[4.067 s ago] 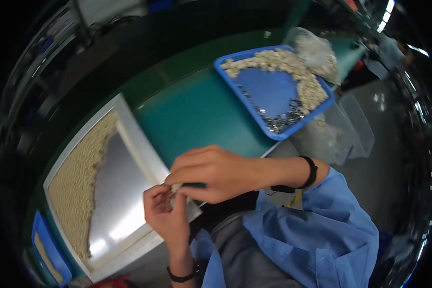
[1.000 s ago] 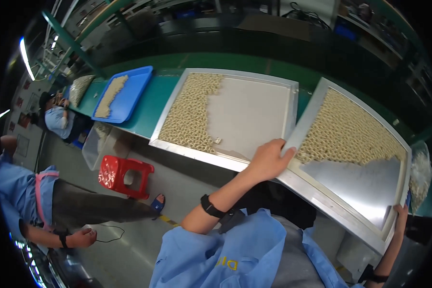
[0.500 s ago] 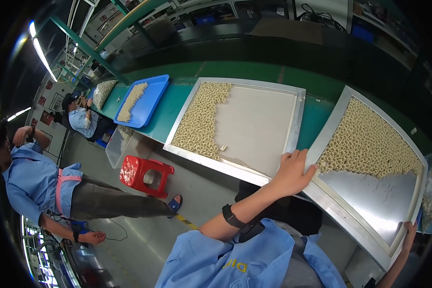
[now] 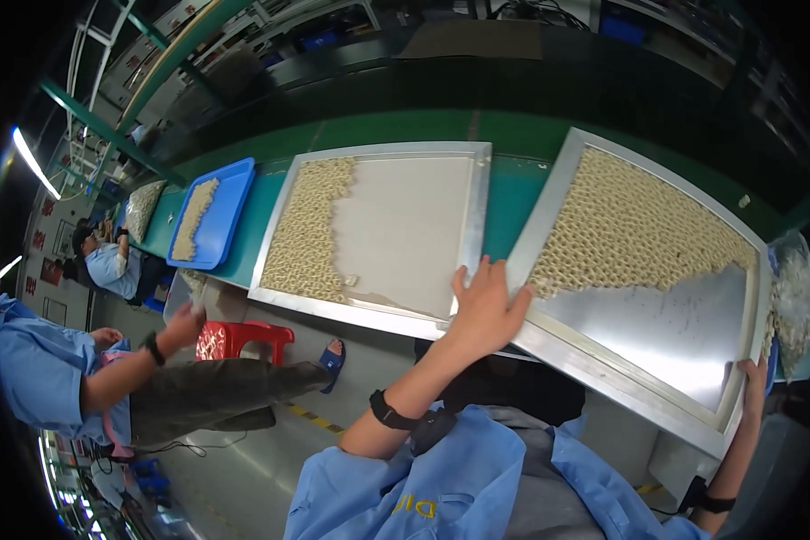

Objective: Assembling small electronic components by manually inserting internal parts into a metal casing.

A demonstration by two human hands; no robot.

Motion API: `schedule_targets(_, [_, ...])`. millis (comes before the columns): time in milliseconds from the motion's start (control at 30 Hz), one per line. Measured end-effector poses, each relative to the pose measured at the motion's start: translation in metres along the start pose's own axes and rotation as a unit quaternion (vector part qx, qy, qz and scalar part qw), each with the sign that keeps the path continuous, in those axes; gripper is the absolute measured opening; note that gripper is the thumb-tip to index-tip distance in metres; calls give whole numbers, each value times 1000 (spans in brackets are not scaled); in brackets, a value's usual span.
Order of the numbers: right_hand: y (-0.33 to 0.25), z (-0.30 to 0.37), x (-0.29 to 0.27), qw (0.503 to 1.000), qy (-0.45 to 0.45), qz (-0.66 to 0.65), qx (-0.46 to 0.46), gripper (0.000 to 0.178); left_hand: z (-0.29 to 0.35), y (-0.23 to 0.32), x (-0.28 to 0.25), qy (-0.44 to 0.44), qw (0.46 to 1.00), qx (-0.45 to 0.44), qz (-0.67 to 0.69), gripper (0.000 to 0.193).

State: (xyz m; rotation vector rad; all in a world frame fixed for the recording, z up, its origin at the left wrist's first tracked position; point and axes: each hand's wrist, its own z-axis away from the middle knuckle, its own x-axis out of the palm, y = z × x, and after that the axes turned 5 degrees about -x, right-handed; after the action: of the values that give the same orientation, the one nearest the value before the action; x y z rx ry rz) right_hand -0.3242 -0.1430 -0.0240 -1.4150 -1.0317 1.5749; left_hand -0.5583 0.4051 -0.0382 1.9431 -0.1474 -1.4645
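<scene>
On the right, a metal-framed tray [image 4: 657,337] stands at a slant, its upper part packed with small beige ring-shaped pieces [image 4: 639,225]; its lower part is bare shiny metal. My right hand [image 4: 751,385] grips this tray's right edge near the lower corner. My left hand [image 4: 488,310] has its fingers spread at the narrow gap between the two trays, the thumb touching the right tray's left corner. To the left lies a second metal-framed tray [image 4: 405,238], with similar beige pieces [image 4: 308,229] along its left side and a pale bare surface beside them.
A blue plastic tray [image 4: 236,193] with beige pieces lies farther left on the green bench [image 4: 513,193]. Bags of pieces [image 4: 794,310] stand at the right end. A red stool [image 4: 252,337] and a co-worker in a blue shirt [image 4: 58,373] are at the left; another person sits beyond.
My view has swung, so the bench contents appear farther left. My left hand's fingers have spread wider at the tray corner. The near co-worker's arm has come forward over the stool.
</scene>
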Motion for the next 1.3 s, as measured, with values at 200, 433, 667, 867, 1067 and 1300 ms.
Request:
schedule_targets(200, [-17, -8, 3, 1000, -18, 10, 1, 59, 6, 8, 3, 1, 999, -31, 21, 62])
schedule_targets(433, [-57, -6, 24, 1000, -28, -7, -6, 57, 16, 9, 5, 9, 998, -54, 14, 57])
schedule_targets(667, [-58, -30, 22, 997, -67, 3, -23, 63, 30, 28, 0, 6, 994, -107, -13, 56])
schedule_targets(867, [-60, -50, 26, 996, -89, -2, -12, 65, 39, 44, 10, 34, 990, -132, -44, 56])
schedule_targets(1067, [-62, -60, 22, 994, -112, -9, 11, 65, 40, 66, 4, 42, 990, -111, -70, 46])
schedule_targets(1300, [-77, -60, 28, 991, -118, 55, -11, 68, 53, 51, -6, 159, 977, -21, -141, 36])
